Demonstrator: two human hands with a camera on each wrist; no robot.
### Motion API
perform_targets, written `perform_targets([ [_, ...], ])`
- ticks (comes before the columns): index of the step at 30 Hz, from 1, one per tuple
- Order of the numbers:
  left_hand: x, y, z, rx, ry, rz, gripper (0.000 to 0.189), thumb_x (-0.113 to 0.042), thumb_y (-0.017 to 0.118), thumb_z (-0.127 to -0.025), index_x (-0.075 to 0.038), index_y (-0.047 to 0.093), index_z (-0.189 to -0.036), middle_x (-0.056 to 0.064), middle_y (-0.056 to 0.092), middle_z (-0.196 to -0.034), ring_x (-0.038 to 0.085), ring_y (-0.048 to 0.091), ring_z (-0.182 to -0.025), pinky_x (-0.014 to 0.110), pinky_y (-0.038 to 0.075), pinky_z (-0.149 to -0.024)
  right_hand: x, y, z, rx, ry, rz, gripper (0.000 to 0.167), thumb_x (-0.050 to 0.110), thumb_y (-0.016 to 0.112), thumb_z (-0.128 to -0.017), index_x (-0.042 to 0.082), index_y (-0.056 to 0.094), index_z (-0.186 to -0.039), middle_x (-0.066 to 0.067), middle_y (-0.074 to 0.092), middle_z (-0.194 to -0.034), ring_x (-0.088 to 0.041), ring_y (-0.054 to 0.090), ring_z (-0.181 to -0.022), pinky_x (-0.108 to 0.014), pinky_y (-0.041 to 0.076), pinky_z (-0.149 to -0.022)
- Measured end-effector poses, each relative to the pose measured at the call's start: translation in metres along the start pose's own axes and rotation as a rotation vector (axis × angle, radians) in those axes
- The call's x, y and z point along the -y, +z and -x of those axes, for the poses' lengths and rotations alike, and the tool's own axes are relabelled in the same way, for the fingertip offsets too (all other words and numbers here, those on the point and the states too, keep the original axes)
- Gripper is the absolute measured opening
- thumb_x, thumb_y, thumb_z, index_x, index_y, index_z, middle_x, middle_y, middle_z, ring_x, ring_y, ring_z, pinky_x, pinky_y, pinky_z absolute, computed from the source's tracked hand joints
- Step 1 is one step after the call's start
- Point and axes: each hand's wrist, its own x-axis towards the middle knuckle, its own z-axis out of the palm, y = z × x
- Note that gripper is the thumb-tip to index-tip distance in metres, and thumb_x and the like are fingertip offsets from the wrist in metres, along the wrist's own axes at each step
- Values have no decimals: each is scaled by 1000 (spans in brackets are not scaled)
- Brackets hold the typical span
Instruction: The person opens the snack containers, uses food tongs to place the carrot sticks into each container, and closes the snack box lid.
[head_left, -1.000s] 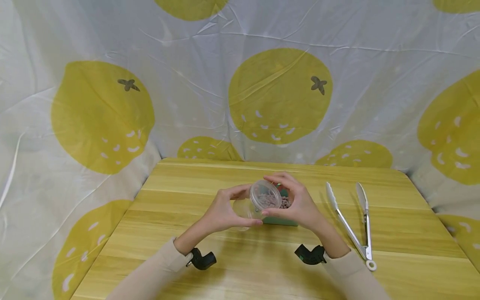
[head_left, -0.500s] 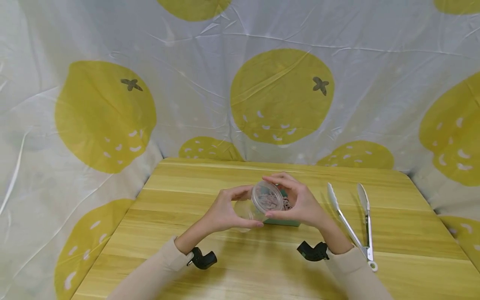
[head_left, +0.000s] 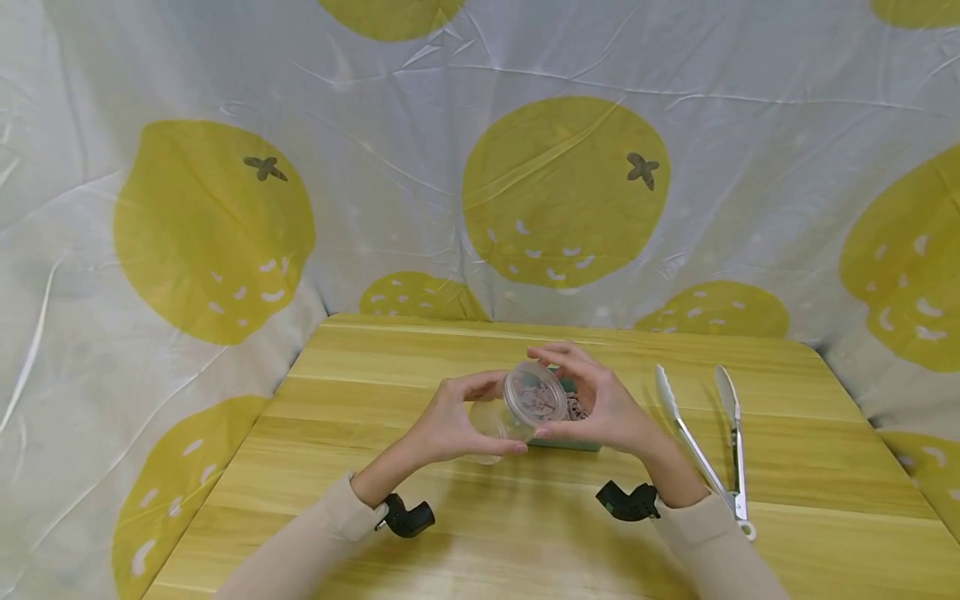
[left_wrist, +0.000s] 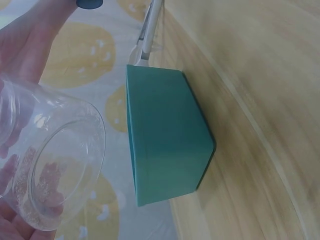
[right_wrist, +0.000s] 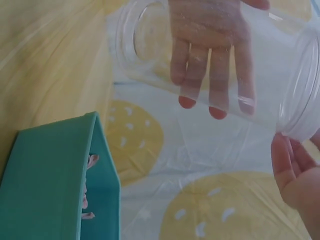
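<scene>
In the head view a clear, see-through jar (head_left: 489, 419) is held tilted on its side above the table. My left hand (head_left: 446, 421) grips its body, thumb in front and fingers behind; those fingers show through the wall in the right wrist view. At the other end is a clear round lid (head_left: 535, 393). My right hand (head_left: 600, 408) holds the lid by its rim between thumb and fingertips. Behind and below the lid stands a green open-topped box (left_wrist: 167, 135) with pinkish-brown shreds (head_left: 576, 407) in it, partly hidden by jar and hand.
Metal tongs (head_left: 697, 450) lie spread on the wooden table (head_left: 360, 400), to the right of the right hand. A pale curtain with yellow fruit prints (head_left: 566, 192) hangs behind the table and at its sides. Black wrist cameras (head_left: 405, 517) sit on both wrists.
The right thumb and fingertips have shifted slightly along the lid's rim. Left hand and jar stay nearly in place; the head view has drifted a little.
</scene>
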Motion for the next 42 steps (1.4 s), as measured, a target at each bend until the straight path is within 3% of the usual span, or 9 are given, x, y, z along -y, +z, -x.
perform_targets([
  [6, 1, -1, -1, -10, -2, -3, 68, -5, 92, -67, 0, 63, -129, 9, 71, -119, 19, 67, -107, 49, 51, -97, 1, 9, -1, -116, 23, 43, 85, -7, 90, -66, -1, 51, -142, -14, 48, -135, -34, 48, -119, -30, 47, -93],
  [12, 0, -2, -2, -17, 1, 1, 68, -5, 91, -68, 1, 63, -129, 9, 71, -118, 19, 68, -107, 44, 51, -97, 0, 15, -1, -153, 51, 31, 79, -6, 88, -69, 0, 53, -140, -14, 50, -130, -39, 50, -110, -29, 52, -89],
  [16, 1, -2, -1, -21, -5, 6, 67, -5, 91, -68, 1, 63, -129, 7, 71, -119, 20, 67, -108, 46, 52, -97, -1, 16, -2, -152, 45, 2, 76, -6, 87, -71, 0, 53, -139, -17, 49, -130, -38, 52, -110, -31, 52, -91],
  [21, 23, 2, 0, -19, -5, 29, 73, -7, 93, -66, -3, 62, -132, 7, 69, -123, 25, 66, -111, 52, 50, -98, 0, 14, -3, -119, 22, -35, 77, -10, 86, -70, -3, 53, -139, -18, 48, -130, -32, 51, -114, -34, 51, -94],
  [24, 34, 3, 0, -9, -8, 26, 75, -13, 94, -66, -11, 62, -134, 1, 68, -125, 23, 65, -113, 47, 50, -99, -1, 11, -4, -87, 5, -54, 80, -12, 87, -67, -7, 52, -138, -20, 48, -130, -29, 49, -115, -31, 48, -94],
  [29, 39, 3, 1, 4, 8, 4, 73, -21, 94, -68, -18, 62, -134, 0, 68, -125, 15, 65, -113, 41, 51, -99, -1, 6, -4, -29, -2, -105, 81, -14, 86, -67, -13, 48, -139, -23, 46, -131, -28, 47, -117, -30, 47, -92],
  [34, 39, 2, 1, 4, 22, 5, 72, -22, 94, -68, -18, 63, -133, 3, 68, -125, 14, 65, -113, 41, 51, -99, -1, 4, -3, 5, 9, -114, 83, -14, 85, -69, -14, 44, -141, -23, 42, -137, -26, 46, -120, -31, 49, -92],
  [37, 39, 2, 0, -2, 17, 7, 72, -21, 94, -68, -15, 63, -133, 2, 68, -125, 14, 65, -113, 39, 50, -99, 0, 4, -2, -6, 10, -100, 86, -12, 86, -68, -10, 44, -143, -22, 38, -140, -30, 44, -120, -31, 48, -91],
  [42, 37, 2, 0, -15, 16, 3, 74, -14, 95, -66, -7, 63, -132, 0, 69, -123, 16, 66, -111, 43, 51, -98, -2, 9, -2, -94, 1, -47, 87, -9, 88, -68, -5, 46, -144, -20, 43, -136, -32, 43, -119, -29, 46, -93],
])
